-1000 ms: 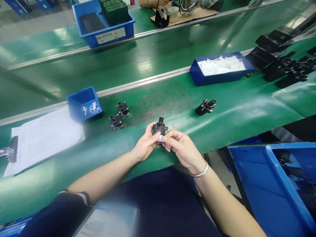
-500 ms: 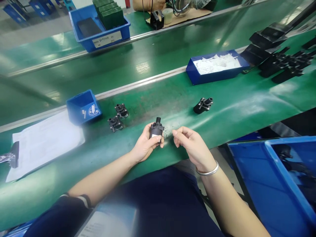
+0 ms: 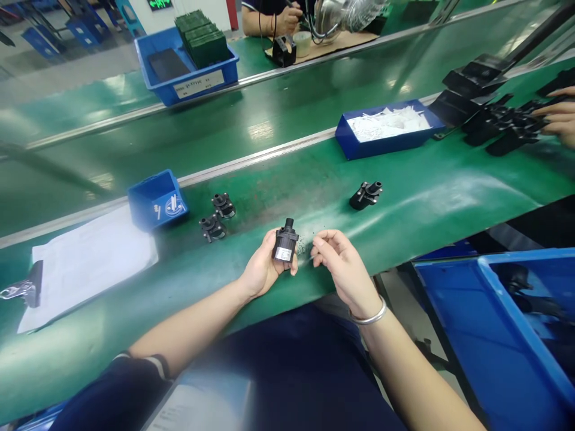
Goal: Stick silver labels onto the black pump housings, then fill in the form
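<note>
My left hand (image 3: 260,266) is closed around a small black pump (image 3: 286,242), held upright with its spout at the top and a white label facing me. Just to the right of it my right hand (image 3: 335,254) is pinched, thumb against fingertips. A faint thin sliver shows below the fingertips, too small to name. Between the hands, tiny dark bits (image 3: 302,244) are scattered on the green bench top. Two similar black pumps (image 3: 223,205) stand to the left, and another black pump (image 3: 366,196) lies tilted to the right.
Along the bench are a small blue bin (image 3: 158,200), paper on a clipboard (image 3: 90,263) and a blue box of white strips (image 3: 390,124). More black pumps (image 3: 503,129) stand far right by another person's hand (image 3: 561,117). A large blue crate (image 3: 476,311) is at my right.
The label on the pump has come into full view as my left thumb moved off it. My right hand stays pinched beside it. Another person's hand has appeared at the far right.
</note>
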A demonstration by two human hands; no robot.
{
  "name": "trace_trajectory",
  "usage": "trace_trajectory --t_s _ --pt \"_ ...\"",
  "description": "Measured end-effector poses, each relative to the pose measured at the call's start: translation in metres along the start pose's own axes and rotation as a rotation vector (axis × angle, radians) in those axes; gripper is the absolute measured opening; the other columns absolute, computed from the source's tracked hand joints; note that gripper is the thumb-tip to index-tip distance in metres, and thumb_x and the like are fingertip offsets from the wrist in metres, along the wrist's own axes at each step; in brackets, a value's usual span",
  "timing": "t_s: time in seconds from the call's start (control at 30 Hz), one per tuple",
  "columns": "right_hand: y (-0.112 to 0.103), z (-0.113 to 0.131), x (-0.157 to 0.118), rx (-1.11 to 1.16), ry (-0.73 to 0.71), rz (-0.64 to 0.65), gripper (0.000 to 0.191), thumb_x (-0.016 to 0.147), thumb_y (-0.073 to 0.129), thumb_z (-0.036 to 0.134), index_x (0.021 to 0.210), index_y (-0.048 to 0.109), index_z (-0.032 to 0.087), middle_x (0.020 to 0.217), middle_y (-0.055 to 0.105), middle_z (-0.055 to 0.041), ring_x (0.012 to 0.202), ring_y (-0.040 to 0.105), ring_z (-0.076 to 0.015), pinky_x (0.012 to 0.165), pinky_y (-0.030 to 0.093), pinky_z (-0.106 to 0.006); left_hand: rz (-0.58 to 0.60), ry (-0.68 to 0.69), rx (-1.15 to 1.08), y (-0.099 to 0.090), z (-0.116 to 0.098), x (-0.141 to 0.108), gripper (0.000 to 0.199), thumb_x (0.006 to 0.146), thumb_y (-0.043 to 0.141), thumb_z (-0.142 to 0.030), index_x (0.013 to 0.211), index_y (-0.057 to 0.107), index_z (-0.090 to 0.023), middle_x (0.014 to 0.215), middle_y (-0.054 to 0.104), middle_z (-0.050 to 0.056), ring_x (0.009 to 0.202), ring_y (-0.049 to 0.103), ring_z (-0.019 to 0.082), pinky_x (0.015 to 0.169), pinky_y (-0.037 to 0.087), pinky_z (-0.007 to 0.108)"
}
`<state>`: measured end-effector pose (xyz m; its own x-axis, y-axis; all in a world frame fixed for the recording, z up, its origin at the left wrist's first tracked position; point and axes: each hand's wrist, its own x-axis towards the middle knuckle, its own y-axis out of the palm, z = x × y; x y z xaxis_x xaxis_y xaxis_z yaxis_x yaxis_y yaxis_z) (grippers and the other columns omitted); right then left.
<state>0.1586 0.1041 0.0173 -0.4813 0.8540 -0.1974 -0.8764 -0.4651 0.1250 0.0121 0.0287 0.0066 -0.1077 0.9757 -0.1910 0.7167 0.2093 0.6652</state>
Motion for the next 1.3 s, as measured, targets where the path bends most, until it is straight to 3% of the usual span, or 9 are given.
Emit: trace_trajectory --t_s 0.13,0.23,0.37,0.6,0.77,0.87,1.1,1.2,1.3 --pt "0.020 -0.009 -0.005 -0.080 -0.116 0.005 0.039 0.088 0.064 0.044 0.118 0.051 0.023 0.111 0.056 -0.0069 0.103 0.055 -0.0195 0.076 0.051 -0.029 0.020 -0.004 -0.009 -0.001 0.002 -0.001 0.032 0.096 0.042 -0.047 0.113 0.044 -0.020 0.090 0.058 0.004 0.064 0.059 0.016 0.058 0.047 0.031" --pt "0.033 -0.014 -0.006 -0.090 -0.112 0.043 0.052 0.087 0.064 0.046 0.129 0.043 0.024 0.122 0.052 -0.0099 0.097 0.056 -0.0193 0.062 0.051 -0.027 0.016 -0.001 -0.005 -0.002 0.003 -0.004 0.030 0.093 0.052 -0.039 0.116 0.045 -0.022 0.098 0.058 0.003 0.072 0.059 0.015 0.061 0.049 0.029" --pt "0.040 -0.017 -0.007 -0.031 -0.059 0.131 0.047 0.091 0.058 0.045 0.131 0.044 0.026 0.106 0.057 -0.0048 0.071 0.052 -0.0131 0.054 0.045 -0.025 0.000 0.020 -0.013 -0.002 0.004 -0.005 0.028 0.094 0.052 -0.034 0.118 0.046 -0.022 0.101 0.057 0.004 0.077 0.059 0.015 0.063 0.050 0.028" --pt "0.035 -0.023 -0.011 0.119 -0.008 0.150 0.038 0.096 0.050 0.046 0.128 0.051 0.027 0.078 0.053 0.0022 0.067 0.050 -0.0135 0.068 0.047 -0.028 0.031 0.040 -0.052 -0.001 0.003 -0.005 0.031 0.093 0.053 -0.041 0.117 0.047 -0.021 0.090 0.059 0.003 0.067 0.058 0.014 0.061 0.048 0.029" --pt "0.033 -0.023 -0.012 0.077 -0.074 0.207 0.041 0.090 0.063 0.041 0.128 0.053 0.028 0.118 0.060 -0.0037 0.111 0.055 -0.0192 0.098 0.044 -0.033 -0.043 0.015 -0.024 0.004 0.002 -0.008 0.037 0.087 0.063 -0.041 0.117 0.050 -0.024 0.102 0.059 0.002 0.083 0.058 0.013 0.074 0.048 0.026" --pt "0.024 -0.019 -0.009 0.047 -0.041 0.229 0.040 0.090 0.062 0.042 0.126 0.055 0.027 0.128 0.059 -0.0061 0.118 0.054 -0.0226 0.101 0.045 -0.038 -0.079 0.076 0.080 0.009 -0.007 -0.008 0.041 0.082 0.069 -0.041 0.114 0.049 -0.022 0.102 0.058 0.002 0.082 0.057 0.013 0.075 0.047 0.027" --pt "-0.001 -0.009 0.019 -0.178 -0.108 0.203 0.040 0.088 0.062 0.045 0.121 0.053 0.023 0.119 0.062 -0.0107 0.109 0.062 -0.0271 0.096 0.048 -0.048 -0.347 0.411 0.707 -0.011 -0.043 -0.051 0.042 0.079 0.071 -0.030 0.111 0.044 -0.024 0.100 0.061 0.004 0.093 0.060 0.019 0.085 0.047 0.035" --pt "0.008 -0.010 0.041 -0.378 -0.226 0.287 0.049 0.083 0.066 0.041 0.124 0.049 0.021 0.124 0.057 -0.0144 0.111 0.060 -0.0285 0.091 0.051 -0.049 -0.604 0.692 1.018 -0.041 -0.041 -0.076 0.035 0.075 0.074 -0.028 0.102 0.051 -0.024 0.112 0.053 0.007 0.109 0.055 0.024 0.096 0.044 0.042" --pt "0.035 -0.008 0.068 -0.571 -0.413 0.422 0.072 0.077 0.071 0.032 0.140 0.038 0.023 0.142 0.041 -0.0164 0.127 0.048 -0.0295 0.100 0.045 -0.050 -0.811 0.715 1.210 -0.069 -0.037 -0.084 0.026 0.079 0.069 -0.029 0.099 0.053 -0.024 0.121 0.045 0.009 0.124 0.046 0.029 0.105 0.038 0.051"
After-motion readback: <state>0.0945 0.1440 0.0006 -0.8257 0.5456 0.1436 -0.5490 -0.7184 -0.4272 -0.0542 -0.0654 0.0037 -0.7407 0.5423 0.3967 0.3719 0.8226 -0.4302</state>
